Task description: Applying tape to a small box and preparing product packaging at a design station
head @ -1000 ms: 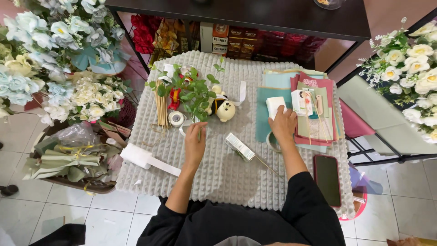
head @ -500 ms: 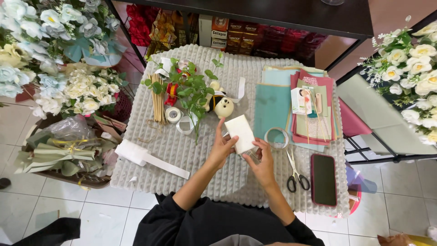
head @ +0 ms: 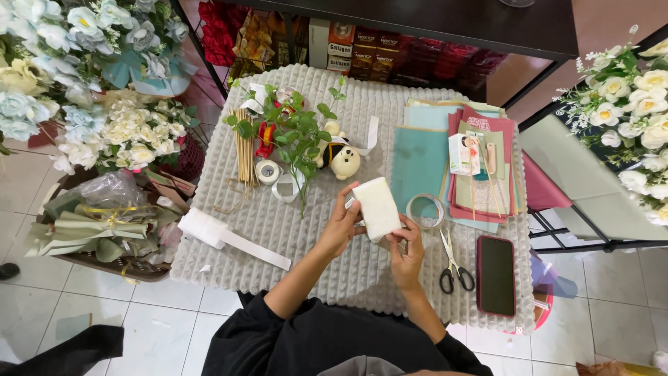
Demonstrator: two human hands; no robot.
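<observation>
Both my hands hold a white rectangular block (head: 376, 207) above the middle of a table covered with a grey knobbly cloth (head: 229, 261). My left hand (head: 343, 224) grips the block's left side. My right hand (head: 406, 252) holds its lower right corner from below. Just right of the block lies a clear tape roll (head: 424, 210). Black-handled scissors (head: 452, 264) lie beside my right hand.
A dark phone (head: 496, 273) lies at the right. Teal and pink paper sheets (head: 452, 167) are stacked behind. A small bear toy (head: 344, 161), green sprigs (head: 296, 136), wooden sticks (head: 243, 150) and white paper roll (head: 226, 237) lie left. Flower bouquets (head: 90, 83) flank the table.
My right hand picked the white block off the paper stack and brought it to the table's middle. My left hand came up to grip it. The block now sits slightly closer to me.
</observation>
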